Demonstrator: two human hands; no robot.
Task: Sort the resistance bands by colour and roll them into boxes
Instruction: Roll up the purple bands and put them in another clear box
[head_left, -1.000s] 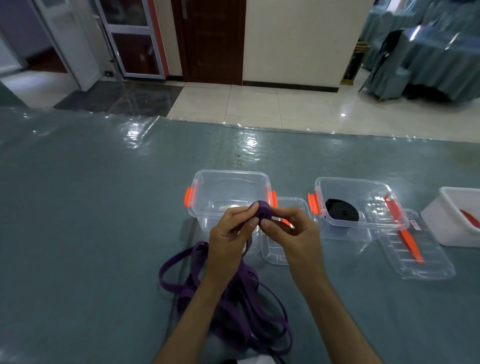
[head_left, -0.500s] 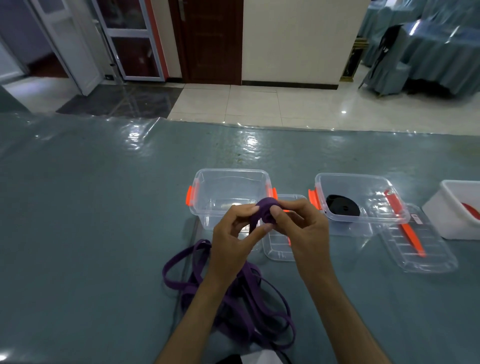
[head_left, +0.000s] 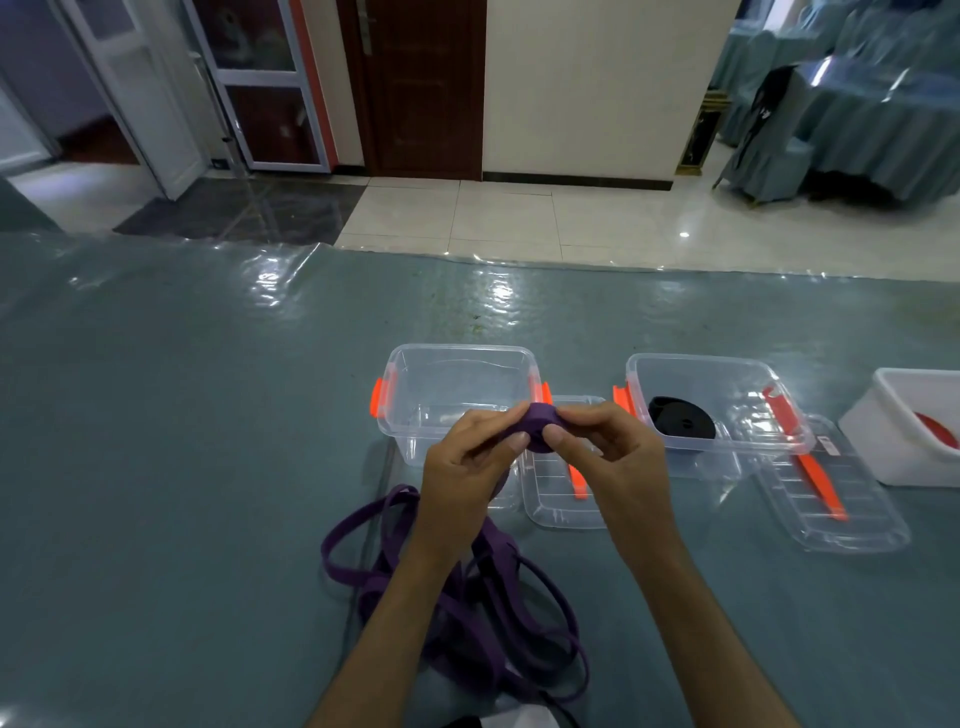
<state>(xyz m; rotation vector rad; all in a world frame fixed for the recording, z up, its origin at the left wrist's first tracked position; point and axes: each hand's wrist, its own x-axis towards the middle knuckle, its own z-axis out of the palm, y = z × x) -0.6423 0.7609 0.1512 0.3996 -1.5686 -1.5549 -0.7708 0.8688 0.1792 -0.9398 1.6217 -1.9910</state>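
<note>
My left hand (head_left: 467, 462) and right hand (head_left: 613, 457) both pinch the small purple band roll (head_left: 540, 423) between curled fingertips, above the empty clear box (head_left: 405, 441), its loose loops (head_left: 467, 613) trailing onto the table (head_left: 156, 467).

Purple band (head_left: 540, 427); black band (head_left: 680, 423); orange latches (head_left: 377, 404) on clear boxes (head_left: 457, 384); white box (head_left: 904, 441); grey-blue table (head_left: 182, 441).
</note>
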